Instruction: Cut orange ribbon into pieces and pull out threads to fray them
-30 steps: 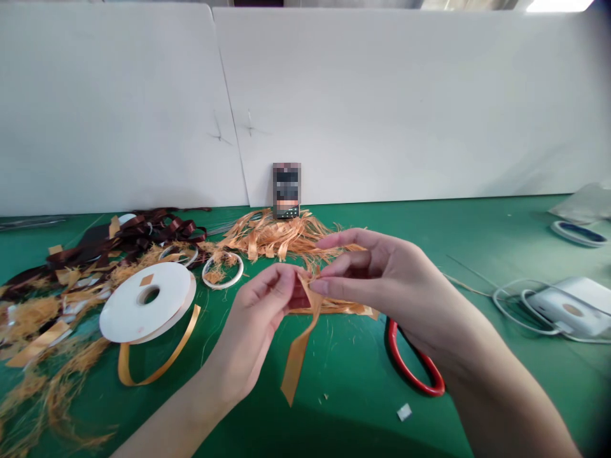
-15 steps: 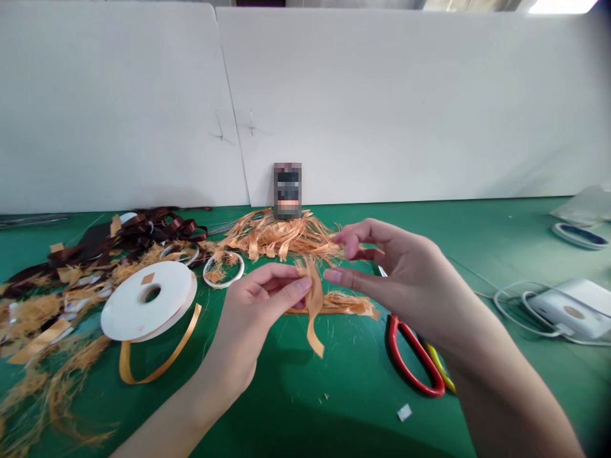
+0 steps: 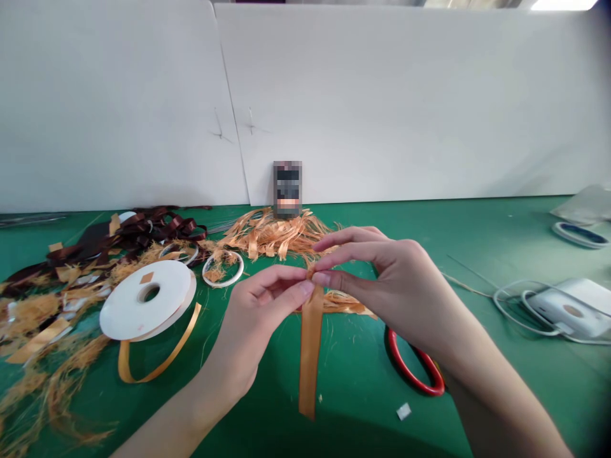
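A strip of golden-orange ribbon hangs down over the green table from between my hands. My left hand pinches its top end between thumb and forefinger. From the other side my right hand has its thumb and forefinger closed on the same end, its other fingers held loosely. The fingertips hide most of that top end. Behind them lies a bundle of frayed orange ribbon strips. To the right, partly under my right forearm, are the red handles of scissors.
A white ribbon spool with a loose golden tail lies at left. Behind it are tangled dark brown ribbon and frayed orange scraps. A pile of orange strips lies at the back; a white device with a cable sits right.
My right hand has come left and closed on the ribbon's top end. The ribbon, curled before, now hangs straighter and lower. My left hand has barely moved.
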Motion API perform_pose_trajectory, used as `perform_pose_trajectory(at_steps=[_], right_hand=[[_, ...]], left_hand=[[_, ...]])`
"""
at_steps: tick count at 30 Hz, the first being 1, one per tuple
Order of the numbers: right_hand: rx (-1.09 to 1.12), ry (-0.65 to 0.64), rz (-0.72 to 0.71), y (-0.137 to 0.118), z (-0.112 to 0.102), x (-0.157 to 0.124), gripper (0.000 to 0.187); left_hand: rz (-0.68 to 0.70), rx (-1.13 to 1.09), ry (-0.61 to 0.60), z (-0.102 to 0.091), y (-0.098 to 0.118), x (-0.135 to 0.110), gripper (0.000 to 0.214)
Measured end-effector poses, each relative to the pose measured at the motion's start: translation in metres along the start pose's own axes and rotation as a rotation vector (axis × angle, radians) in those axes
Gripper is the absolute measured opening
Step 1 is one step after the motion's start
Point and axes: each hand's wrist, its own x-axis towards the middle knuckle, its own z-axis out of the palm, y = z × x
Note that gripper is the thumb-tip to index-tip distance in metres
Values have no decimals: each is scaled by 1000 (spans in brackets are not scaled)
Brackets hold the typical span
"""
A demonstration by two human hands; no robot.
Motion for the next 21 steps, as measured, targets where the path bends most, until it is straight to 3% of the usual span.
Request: perform_pose_trajectory(at_steps=[10, 21], right_hand=[[255, -44, 120, -2, -5, 1, 12], [311, 12, 149, 2, -6, 0, 16]], left_hand=[[-33, -13, 21, 1, 0, 0, 9], [-39, -3, -1, -1, -2, 1, 9]])
